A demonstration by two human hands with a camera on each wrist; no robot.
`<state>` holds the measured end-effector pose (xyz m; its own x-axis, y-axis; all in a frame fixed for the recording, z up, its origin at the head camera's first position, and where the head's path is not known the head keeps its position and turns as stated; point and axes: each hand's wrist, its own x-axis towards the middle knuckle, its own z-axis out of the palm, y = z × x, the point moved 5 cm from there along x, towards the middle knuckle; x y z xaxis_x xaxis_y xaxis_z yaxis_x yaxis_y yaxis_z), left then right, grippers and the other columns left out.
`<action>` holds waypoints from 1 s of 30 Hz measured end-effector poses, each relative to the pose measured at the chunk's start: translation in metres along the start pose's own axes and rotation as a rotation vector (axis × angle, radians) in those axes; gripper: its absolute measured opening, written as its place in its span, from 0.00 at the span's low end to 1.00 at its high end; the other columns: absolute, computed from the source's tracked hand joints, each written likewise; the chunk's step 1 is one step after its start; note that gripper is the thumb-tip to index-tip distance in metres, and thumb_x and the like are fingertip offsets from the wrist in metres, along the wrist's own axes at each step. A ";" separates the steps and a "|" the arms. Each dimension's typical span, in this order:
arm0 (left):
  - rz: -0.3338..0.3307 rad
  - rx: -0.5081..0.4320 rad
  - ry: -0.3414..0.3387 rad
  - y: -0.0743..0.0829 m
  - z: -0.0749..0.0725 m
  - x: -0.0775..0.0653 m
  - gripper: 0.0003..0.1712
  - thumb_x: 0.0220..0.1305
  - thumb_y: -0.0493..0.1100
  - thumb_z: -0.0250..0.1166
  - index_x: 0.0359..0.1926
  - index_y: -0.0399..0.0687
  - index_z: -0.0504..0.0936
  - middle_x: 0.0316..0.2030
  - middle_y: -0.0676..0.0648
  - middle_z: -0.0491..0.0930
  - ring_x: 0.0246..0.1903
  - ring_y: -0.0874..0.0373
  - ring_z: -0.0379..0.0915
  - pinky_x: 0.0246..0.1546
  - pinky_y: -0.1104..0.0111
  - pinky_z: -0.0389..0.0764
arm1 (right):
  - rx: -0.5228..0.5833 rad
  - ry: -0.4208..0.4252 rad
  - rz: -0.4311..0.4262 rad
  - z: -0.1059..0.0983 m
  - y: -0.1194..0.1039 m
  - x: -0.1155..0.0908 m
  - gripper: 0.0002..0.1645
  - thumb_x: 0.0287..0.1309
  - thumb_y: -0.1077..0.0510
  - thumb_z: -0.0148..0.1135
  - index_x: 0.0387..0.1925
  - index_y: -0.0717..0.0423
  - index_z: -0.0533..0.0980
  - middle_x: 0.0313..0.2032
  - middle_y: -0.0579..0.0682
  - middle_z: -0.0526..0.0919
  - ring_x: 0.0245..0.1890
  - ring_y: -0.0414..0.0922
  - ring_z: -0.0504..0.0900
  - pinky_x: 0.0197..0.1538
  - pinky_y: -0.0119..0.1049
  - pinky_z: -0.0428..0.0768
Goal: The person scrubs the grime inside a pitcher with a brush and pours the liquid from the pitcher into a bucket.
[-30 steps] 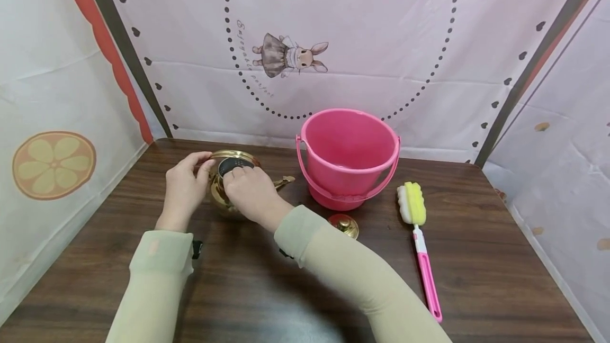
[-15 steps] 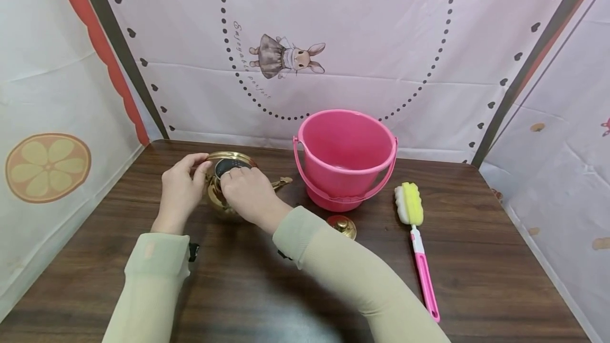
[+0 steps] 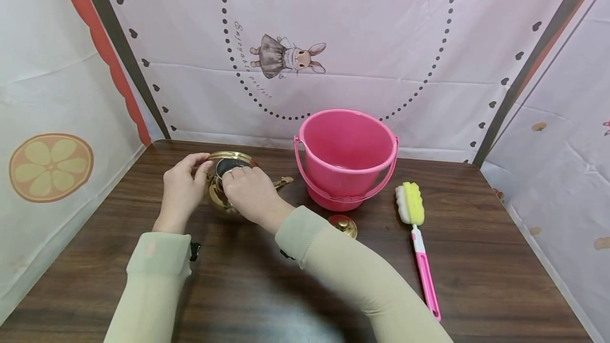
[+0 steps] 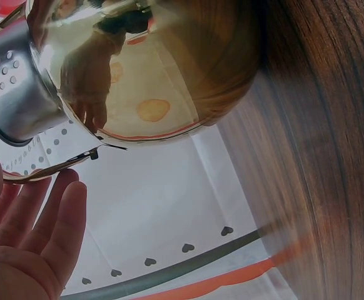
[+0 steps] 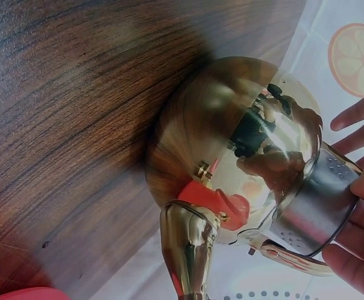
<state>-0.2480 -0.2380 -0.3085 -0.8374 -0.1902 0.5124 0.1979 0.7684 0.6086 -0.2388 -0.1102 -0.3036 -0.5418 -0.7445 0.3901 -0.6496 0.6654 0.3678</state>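
Observation:
A shiny gold teapot [image 3: 220, 197] stands on the table at the left, its spout pointing right. My left hand [image 3: 182, 189] pinches the pot's raised handle [image 3: 233, 154] between thumb and fingers. From the pot's mouth sticks a silver tea strainer [image 5: 313, 203] with small holes, its lower part hidden inside the pot. The fingertips of my right hand [image 3: 252, 192] grip the strainer by its rim; in the head view this hand covers much of the pot. In the left wrist view the strainer [image 4: 19, 94] stands partly out of the opening.
A pink bucket [image 3: 338, 189] with its handle down stands right of the pot. The gold lid [image 3: 344, 225] lies in front of it. Further right is a sponge brush [image 3: 419, 247] with a pink handle. Printed cloth [image 3: 381, 25] walls the table [image 3: 238, 300] at back and sides.

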 end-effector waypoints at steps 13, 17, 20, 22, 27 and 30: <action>0.013 -0.004 0.005 0.000 -0.001 0.000 0.16 0.69 0.42 0.56 0.50 0.36 0.79 0.45 0.34 0.82 0.41 0.40 0.80 0.38 0.49 0.79 | -0.007 0.025 -0.009 -0.004 -0.002 -0.003 0.13 0.68 0.55 0.49 0.46 0.52 0.78 0.39 0.44 0.84 0.37 0.40 0.81 0.37 0.33 0.81; 0.012 -0.003 0.001 0.000 0.000 0.000 0.15 0.69 0.42 0.56 0.50 0.36 0.79 0.45 0.34 0.82 0.41 0.40 0.80 0.38 0.49 0.79 | -0.012 0.017 -0.016 -0.004 -0.002 -0.005 0.13 0.69 0.55 0.48 0.46 0.52 0.78 0.39 0.44 0.83 0.38 0.40 0.82 0.38 0.33 0.81; 0.002 -0.004 -0.008 0.000 0.000 0.000 0.16 0.69 0.42 0.55 0.51 0.37 0.79 0.46 0.34 0.81 0.42 0.40 0.80 0.39 0.49 0.79 | -0.005 0.006 -0.021 -0.003 -0.002 -0.006 0.13 0.69 0.55 0.48 0.47 0.52 0.78 0.40 0.45 0.83 0.38 0.40 0.81 0.38 0.32 0.80; -0.001 -0.005 -0.011 0.000 0.000 0.000 0.16 0.69 0.43 0.55 0.51 0.37 0.79 0.46 0.34 0.81 0.42 0.40 0.80 0.39 0.49 0.79 | 0.001 0.002 -0.024 -0.003 -0.002 -0.006 0.13 0.69 0.55 0.49 0.47 0.53 0.78 0.40 0.45 0.83 0.38 0.40 0.81 0.37 0.32 0.80; 0.012 -0.005 -0.002 0.001 0.000 0.001 0.15 0.69 0.42 0.56 0.50 0.36 0.79 0.45 0.34 0.82 0.41 0.40 0.80 0.38 0.49 0.79 | 0.006 0.011 -0.028 -0.004 -0.001 -0.008 0.12 0.68 0.55 0.50 0.46 0.53 0.78 0.40 0.46 0.83 0.38 0.40 0.81 0.36 0.32 0.80; 0.022 -0.004 0.008 0.000 -0.001 0.001 0.15 0.69 0.41 0.56 0.50 0.36 0.79 0.44 0.34 0.82 0.41 0.40 0.80 0.38 0.49 0.78 | 0.008 0.020 -0.026 -0.004 -0.001 -0.010 0.12 0.67 0.55 0.51 0.45 0.52 0.78 0.39 0.46 0.83 0.37 0.41 0.81 0.36 0.33 0.80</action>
<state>-0.2486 -0.2384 -0.3074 -0.8289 -0.1784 0.5301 0.2177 0.7701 0.5997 -0.2311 -0.1032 -0.3046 -0.5137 -0.7602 0.3977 -0.6675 0.6454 0.3715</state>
